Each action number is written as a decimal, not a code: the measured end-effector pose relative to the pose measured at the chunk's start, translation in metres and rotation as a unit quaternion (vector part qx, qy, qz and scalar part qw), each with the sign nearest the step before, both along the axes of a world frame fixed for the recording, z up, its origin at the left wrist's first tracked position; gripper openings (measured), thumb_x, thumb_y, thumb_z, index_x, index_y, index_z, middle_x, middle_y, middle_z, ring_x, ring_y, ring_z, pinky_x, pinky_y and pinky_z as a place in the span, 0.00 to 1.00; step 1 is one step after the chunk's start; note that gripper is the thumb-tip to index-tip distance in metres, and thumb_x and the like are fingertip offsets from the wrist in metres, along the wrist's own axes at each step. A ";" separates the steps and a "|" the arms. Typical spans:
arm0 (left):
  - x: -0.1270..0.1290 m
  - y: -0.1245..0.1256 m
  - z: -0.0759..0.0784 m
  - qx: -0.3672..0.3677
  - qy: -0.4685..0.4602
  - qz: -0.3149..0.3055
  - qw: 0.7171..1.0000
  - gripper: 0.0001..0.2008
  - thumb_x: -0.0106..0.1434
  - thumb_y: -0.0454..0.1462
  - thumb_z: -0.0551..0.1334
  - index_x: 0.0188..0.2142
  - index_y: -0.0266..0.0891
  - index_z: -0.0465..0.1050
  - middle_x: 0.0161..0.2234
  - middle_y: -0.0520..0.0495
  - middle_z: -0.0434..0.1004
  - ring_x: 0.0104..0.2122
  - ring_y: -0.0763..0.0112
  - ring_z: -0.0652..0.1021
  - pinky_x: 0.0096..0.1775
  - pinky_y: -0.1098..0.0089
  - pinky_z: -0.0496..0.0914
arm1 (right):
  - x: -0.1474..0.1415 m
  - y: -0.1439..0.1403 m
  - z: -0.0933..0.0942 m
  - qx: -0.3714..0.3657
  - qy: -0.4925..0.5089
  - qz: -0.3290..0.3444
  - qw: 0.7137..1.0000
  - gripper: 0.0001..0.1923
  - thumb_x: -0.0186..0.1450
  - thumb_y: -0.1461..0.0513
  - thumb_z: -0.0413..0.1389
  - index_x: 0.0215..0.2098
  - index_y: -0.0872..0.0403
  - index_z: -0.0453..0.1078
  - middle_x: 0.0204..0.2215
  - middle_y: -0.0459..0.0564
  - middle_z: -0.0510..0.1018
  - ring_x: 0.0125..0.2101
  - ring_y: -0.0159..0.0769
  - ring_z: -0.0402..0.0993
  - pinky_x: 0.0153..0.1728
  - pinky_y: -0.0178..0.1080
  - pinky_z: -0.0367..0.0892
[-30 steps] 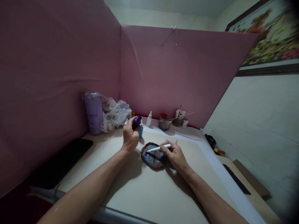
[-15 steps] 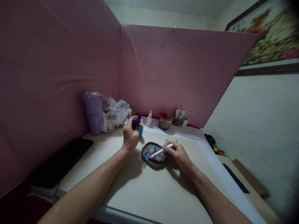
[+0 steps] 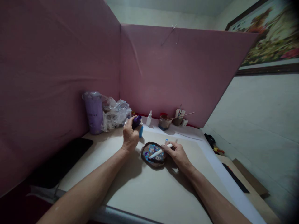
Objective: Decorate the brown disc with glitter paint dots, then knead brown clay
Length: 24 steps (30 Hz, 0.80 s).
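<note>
My left hand is closed around a dark purple bottle, held up above the table. Between the fingers of my right hand is a white marker pen, slanted down to the left. Its tip meets the lower left part of a flat roundish piece with a dark, uneven rim. Blue, purple and pale patches cover that piece's brown surface. Just behind my left hand stands a blue bottle, partly hidden. A small blue-topped item shows beside my right fingers.
Along the back are a purple tumbler, crumpled plastic bags, a white dropper bottle, a water cup with a brush across it, and a pen holder. A black flat pad lies left. Pink panels enclose two sides.
My right hand and the marker have shifted very slightly, the tip staying near the same spot on the round piece. My left hand and the purple bottle look still.
</note>
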<state>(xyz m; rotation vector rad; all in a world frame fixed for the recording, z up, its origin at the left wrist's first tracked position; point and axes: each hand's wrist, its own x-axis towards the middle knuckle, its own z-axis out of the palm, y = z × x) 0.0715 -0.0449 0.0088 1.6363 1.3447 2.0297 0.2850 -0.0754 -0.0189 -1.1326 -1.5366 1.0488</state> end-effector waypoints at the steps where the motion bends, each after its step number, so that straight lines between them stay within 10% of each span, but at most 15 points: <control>1: 0.000 0.000 0.000 0.000 0.001 0.000 1.000 0.19 0.56 0.33 0.62 0.48 0.39 0.70 0.43 0.46 0.76 0.43 0.63 0.75 0.50 0.62 0.67 | 0.000 0.000 0.000 -0.004 -0.005 0.000 1.000 0.20 0.55 0.47 0.61 0.23 0.55 0.67 0.14 0.45 0.71 0.16 0.28 0.59 0.18 0.32 0.54; 24: 0.000 0.000 0.000 -0.001 0.000 -0.001 1.000 0.19 0.56 0.33 0.62 0.49 0.39 0.70 0.44 0.45 0.76 0.44 0.63 0.75 0.51 0.61 0.66 | -0.001 0.002 -0.002 0.019 -0.044 -0.058 0.997 0.23 0.53 0.44 0.61 0.20 0.55 0.67 0.14 0.44 0.69 0.17 0.29 0.61 0.19 0.33 0.54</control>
